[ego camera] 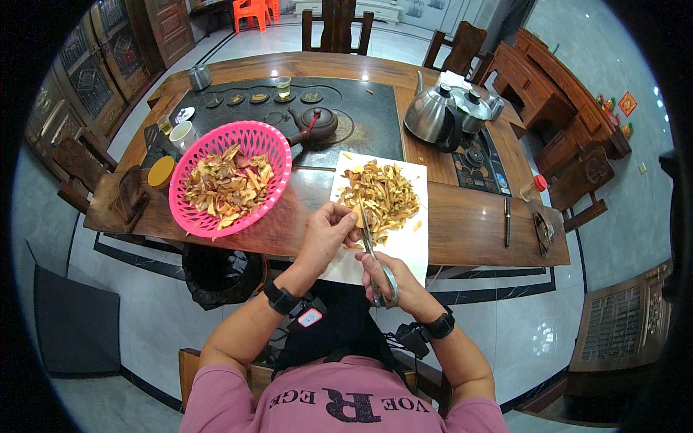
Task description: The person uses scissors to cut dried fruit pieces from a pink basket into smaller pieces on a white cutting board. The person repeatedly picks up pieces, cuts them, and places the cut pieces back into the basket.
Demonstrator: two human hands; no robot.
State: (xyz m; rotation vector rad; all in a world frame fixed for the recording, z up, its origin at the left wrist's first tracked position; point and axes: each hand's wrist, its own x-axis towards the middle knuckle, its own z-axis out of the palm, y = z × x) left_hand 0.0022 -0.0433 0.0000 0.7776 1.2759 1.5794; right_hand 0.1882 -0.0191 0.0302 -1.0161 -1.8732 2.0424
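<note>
Between its thumb and fingers my left hand [331, 227] pinches a yellowish-brown dried slice [358, 215]. My right hand [394, 279] grips metal scissors [367, 238], whose blades point away from me and lie against the slice's right side; whether they have cut into it I cannot tell. Just beyond both hands, a heap of narrow dried strips [385, 196] lies on a white sheet [414, 260] that hangs over the table's near edge. Left of my hands, a pink plastic basket [282, 184] holds larger dried slices [230, 187], some with reddish skin.
A dark clay teapot [316, 124] sits on the black stone tea tray [373, 108] behind. Steel kettles [433, 116] stand back right. A pen [507, 222], a red-lidded jar [533, 188] and glasses [543, 233] lie or stand at right. A black-lined bin [222, 276] is below the basket.
</note>
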